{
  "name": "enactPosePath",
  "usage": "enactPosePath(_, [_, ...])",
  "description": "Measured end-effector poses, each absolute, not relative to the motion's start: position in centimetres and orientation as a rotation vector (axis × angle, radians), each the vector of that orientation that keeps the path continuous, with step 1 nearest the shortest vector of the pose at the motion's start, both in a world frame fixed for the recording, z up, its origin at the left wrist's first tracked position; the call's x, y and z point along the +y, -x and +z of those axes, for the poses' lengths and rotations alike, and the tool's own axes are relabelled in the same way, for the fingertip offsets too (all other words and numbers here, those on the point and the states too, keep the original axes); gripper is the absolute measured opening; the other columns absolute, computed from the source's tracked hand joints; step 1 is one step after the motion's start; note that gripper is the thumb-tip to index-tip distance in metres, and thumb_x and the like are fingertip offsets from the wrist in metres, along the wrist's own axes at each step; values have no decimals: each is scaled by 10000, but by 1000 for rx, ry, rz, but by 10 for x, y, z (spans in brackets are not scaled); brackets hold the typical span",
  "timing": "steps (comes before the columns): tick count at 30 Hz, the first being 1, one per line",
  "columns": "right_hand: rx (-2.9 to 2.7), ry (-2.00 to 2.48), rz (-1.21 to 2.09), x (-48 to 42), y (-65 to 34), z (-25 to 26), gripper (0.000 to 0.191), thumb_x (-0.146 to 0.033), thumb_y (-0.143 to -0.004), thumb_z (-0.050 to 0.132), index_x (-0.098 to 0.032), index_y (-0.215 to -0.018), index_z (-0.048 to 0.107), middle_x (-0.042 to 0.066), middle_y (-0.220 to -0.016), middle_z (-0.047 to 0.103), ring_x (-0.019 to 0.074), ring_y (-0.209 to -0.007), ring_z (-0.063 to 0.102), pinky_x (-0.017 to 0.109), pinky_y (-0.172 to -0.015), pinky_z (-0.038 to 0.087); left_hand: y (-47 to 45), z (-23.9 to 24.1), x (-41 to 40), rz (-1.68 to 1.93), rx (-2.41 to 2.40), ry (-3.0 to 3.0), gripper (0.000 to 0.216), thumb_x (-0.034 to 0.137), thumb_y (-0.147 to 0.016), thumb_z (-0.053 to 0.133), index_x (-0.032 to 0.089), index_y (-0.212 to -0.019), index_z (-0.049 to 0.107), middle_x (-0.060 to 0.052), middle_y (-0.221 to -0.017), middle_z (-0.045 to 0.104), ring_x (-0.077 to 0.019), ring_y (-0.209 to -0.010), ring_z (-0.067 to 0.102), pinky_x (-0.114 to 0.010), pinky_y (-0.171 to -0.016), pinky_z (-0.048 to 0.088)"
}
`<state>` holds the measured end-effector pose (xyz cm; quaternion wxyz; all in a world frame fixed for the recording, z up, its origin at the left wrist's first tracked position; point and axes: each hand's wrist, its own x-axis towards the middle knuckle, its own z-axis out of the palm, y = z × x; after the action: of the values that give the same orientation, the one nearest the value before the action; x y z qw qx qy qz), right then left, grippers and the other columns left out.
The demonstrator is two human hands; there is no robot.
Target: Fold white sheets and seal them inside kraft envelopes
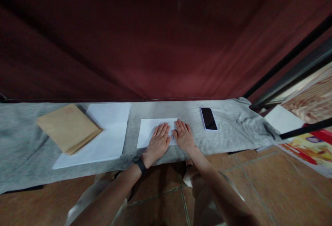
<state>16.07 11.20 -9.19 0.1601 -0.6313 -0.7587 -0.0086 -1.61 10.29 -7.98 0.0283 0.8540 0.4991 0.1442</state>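
Note:
A white sheet of paper (146,130), apparently folded, lies flat on the grey cloth (166,110). My left hand (159,138) rests palm down on the middle of this paper, fingers stretched out. At the paper's right edge, my right hand (183,136) also lies flat with its fingers extended, partly on the sheet. The hands are close together but apart, and they cover much of the paper's right half. A dark band (140,164) is round my left wrist.
Left of the hands, a stack of brown envelopes (68,125) sits on larger white sheets (114,143). A phone (209,118) lies to the right. A dark red curtain (160,46) hangs behind. On the right are black bars (306,129) and a colourful printed box (308,150).

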Motion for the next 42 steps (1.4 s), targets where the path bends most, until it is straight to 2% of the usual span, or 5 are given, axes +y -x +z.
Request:
enactPosePath(10, [-1923,2050,185,124,-167,-61,298,-209,-989,467,-163,-1175,694,127,-1087,732,224,-922,710,305,-823,509,27,-86,97,360,1676,-2634,660,502,-1023,368,104,-1549,388,-155,-1623,363,-271,-1532,293,-486,-1260,224])
enactPosePath(25, [-1801,2127,491,127,-167,-67,257,-311,-965,528,-182,-918,745,93,-858,780,213,-831,733,259,-687,476,30,-84,125,315,1772,-2554,585,419,-1033,341,153,-1552,400,-113,-1636,352,-303,-1538,267,-543,-1260,166])
enactPosePath(32, [-1550,1704,830,142,-166,-69,196,-311,-869,556,-212,-717,633,-25,-619,628,156,-628,605,224,-562,426,34,-72,136,503,1772,-2382,556,405,-1045,340,128,-1514,448,-170,-1614,382,-310,-1522,310,-544,-1228,274])
enactPosePath(36, [-1248,1479,653,149,-177,-46,252,-430,-930,506,-207,-847,588,-11,-719,623,158,-674,586,249,-618,478,52,-47,148,979,1815,-2183,563,411,-1046,351,174,-1556,367,-145,-1669,275,-284,-1547,248,-526,-1235,283])
enactPosePath(42, [-1523,1303,78,130,-189,-16,242,-351,-1041,425,-202,-1093,610,101,-1109,717,211,-1069,663,362,-947,522,79,-20,150,1353,1793,-1920,644,334,-996,460,206,-1595,263,-122,-1681,242,-247,-1543,261,-457,-1241,304])
